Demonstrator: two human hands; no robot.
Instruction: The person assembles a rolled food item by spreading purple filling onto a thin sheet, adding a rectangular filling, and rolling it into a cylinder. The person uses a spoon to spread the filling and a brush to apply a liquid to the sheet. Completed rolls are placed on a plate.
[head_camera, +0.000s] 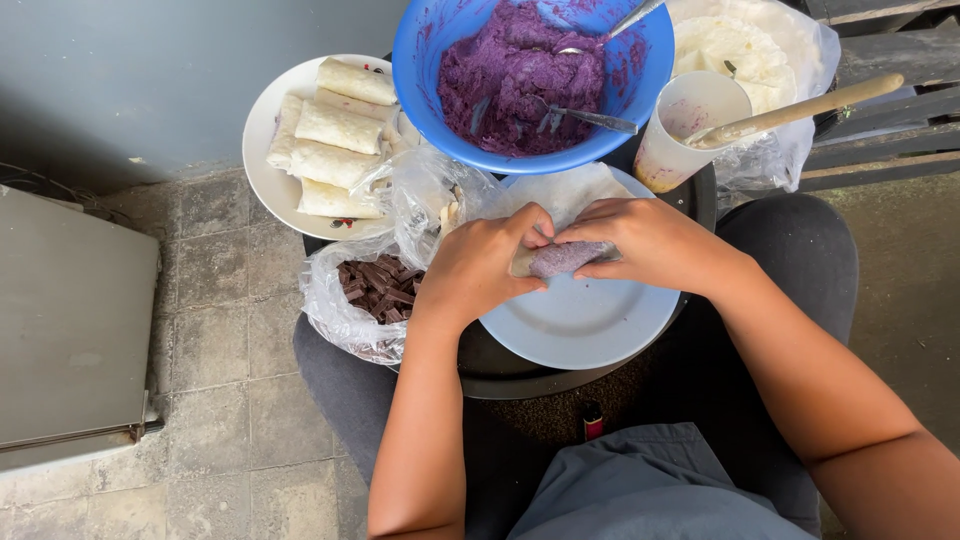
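My left hand (482, 262) and my right hand (648, 240) meet over a pale blue plate (585, 330) and together pinch a thin wrapper holding purple filling (565, 258). A white wrapper sheet (560, 190) lies on the plate just beyond my fingers. Behind it stands a blue bowl (425, 70) of purple mash (510, 70) with two spoons in it. To my left, an open plastic bag holds chocolate pieces (378, 288).
A white plate (262, 140) at the back left carries several rolled wrappers (335, 130). A white cup (685, 125) with a wooden-handled tool stands at the right, beside a bag of stacked wrappers (745, 50). A grey metal box (70, 320) sits on the tiled floor, left.
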